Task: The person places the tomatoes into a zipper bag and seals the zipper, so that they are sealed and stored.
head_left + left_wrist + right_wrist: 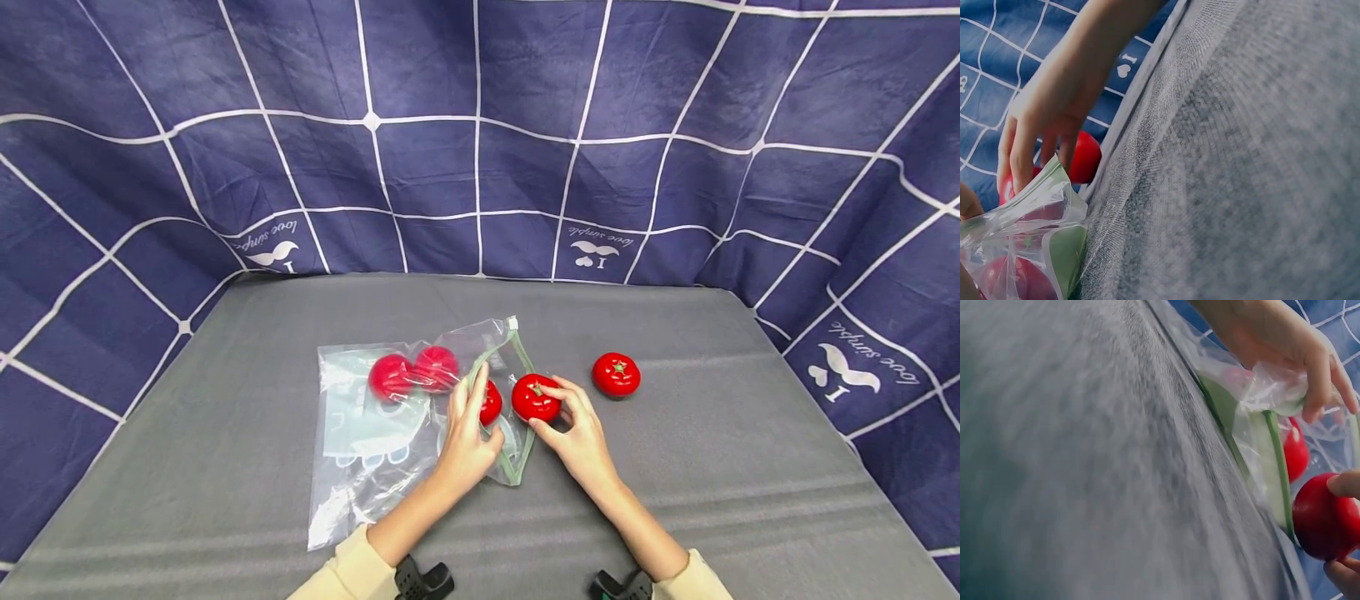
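Observation:
In the head view my right hand (581,429) grips a shiny red tomato (531,404) between thumb and fingers, right at the mouth of a clear zip bag (352,492) with a green rim. My left hand (467,437) touches the bag's upper side at the mouth, its fingers extended and the thumb spread apart from them. Just inside the mouth lies another tomato (491,407), partly hidden by the left hand. Two more tomatoes show through the plastic deeper inside, one (390,377) beside the other (437,367). The right wrist view shows the held tomato (1322,519) against the green rim.
A loose tomato (617,375) sits on the grey cloth-covered table (675,467), to the right of the bag. Behind and along both sides hangs a dark blue curtain (525,183) with white grid lines. A white slider (512,322) stands at the rim's far end.

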A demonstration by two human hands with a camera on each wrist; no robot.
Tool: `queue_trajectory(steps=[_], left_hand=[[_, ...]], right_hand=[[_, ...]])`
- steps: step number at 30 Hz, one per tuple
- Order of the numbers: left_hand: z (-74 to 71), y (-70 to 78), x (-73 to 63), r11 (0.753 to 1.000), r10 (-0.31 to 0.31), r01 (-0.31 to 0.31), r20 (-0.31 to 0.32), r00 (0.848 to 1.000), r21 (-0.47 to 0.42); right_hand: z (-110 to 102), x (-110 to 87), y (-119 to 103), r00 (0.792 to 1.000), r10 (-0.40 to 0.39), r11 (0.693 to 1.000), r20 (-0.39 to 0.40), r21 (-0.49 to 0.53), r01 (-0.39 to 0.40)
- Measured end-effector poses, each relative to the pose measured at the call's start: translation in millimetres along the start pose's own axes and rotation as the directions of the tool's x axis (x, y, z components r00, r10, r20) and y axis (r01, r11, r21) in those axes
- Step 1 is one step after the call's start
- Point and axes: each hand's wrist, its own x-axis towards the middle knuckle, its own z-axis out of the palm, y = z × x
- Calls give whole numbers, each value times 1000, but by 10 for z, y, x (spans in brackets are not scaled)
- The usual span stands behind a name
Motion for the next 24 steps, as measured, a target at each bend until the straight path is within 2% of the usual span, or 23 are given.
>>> queue_trajectory(steps=[5, 13, 17, 24], left_hand=[[4, 4, 2, 1000, 16, -16, -3, 1000, 6], [-3, 15, 5, 1000, 4, -4, 14, 1000, 1], [-5, 19, 5, 1000, 14, -14, 8, 1000, 11], [-21, 13, 4, 1000, 3, -3, 10, 1000, 1]], right_hand=[[97, 11, 17, 999, 20, 999, 27, 41, -22], [21, -25, -268, 995, -15, 1000, 97, 24, 13], [0, -40, -299, 996, 13, 1000, 93, 2, -14], [72, -58, -245, 997, 74, 988, 23, 134, -76]])
